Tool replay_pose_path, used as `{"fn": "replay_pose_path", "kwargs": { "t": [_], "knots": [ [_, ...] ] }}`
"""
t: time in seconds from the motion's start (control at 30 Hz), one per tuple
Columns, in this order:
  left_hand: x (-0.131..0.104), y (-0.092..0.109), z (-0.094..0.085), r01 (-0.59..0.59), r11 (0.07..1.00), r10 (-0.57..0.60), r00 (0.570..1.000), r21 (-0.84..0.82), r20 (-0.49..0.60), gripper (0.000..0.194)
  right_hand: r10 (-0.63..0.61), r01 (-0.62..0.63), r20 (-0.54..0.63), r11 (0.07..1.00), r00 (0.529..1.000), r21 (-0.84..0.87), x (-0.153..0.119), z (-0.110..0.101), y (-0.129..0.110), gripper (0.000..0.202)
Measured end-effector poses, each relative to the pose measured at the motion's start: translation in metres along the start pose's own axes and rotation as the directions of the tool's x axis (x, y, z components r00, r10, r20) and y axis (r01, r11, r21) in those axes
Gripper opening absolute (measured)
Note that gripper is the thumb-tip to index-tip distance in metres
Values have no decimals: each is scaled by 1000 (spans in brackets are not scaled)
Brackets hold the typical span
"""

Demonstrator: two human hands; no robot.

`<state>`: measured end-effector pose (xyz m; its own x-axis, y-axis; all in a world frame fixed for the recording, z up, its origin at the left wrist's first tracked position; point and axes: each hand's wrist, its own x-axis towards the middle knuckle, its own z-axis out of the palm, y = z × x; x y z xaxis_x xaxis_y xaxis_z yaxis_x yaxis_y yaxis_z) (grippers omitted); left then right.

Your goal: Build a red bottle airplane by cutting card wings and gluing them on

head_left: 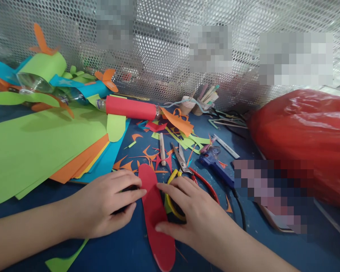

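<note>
A long red paper strip (155, 207) with rounded ends lies flat on the blue table between my hands. My left hand (104, 204) is at its left edge, fingers loosely bent and apart, a fingertip touching the paper. From the other side my right hand (184, 211) rests thumb and index finger on the strip, spread wide. Close beyond the right hand are scissors with red handles (206, 183), their blades open, and a yellow scissor handle (172, 206) partly hidden beneath that hand. A capped white marker (162, 149) lies just past the strip's far end.
Coloured paper sheets (51, 139) are stacked at left, with paper-covered bottle models (130, 107) behind. Orange and green scraps (187, 138) litter the middle. A blue glue gun (218, 166) with a cord, a phone (274, 215) and a red plastic bag (303, 143) occupy the right.
</note>
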<state>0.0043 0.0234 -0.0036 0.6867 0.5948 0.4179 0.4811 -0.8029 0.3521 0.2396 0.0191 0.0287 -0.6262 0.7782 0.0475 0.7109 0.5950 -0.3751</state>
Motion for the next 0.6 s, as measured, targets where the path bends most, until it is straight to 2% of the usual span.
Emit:
{"fn": "replay_pose_path", "kwargs": {
  "t": [0.13,0.27,0.4,0.5,0.6],
  "knots": [
    [-2,-1,2,44,999,-44,999,-20,-1,33,42,-43,77,999,996,9,0,-1,-3,65],
    [1,1,4,128,991,-128,992,27,-6,33,68,-74,104,996,992,56,1,-3,-4,67],
    [11,7,2,211,977,-212,974,30,79,21,71,-83,120,992,990,95,2,-4,-2,68],
    [20,11,0,269,963,-267,955,-2,131,9,83,-100,114,983,990,152,3,-5,-2,55],
    [27,14,-2,326,943,-317,940,-58,128,4,107,-115,45,967,993,228,4,-5,0,34]
  ]
}}
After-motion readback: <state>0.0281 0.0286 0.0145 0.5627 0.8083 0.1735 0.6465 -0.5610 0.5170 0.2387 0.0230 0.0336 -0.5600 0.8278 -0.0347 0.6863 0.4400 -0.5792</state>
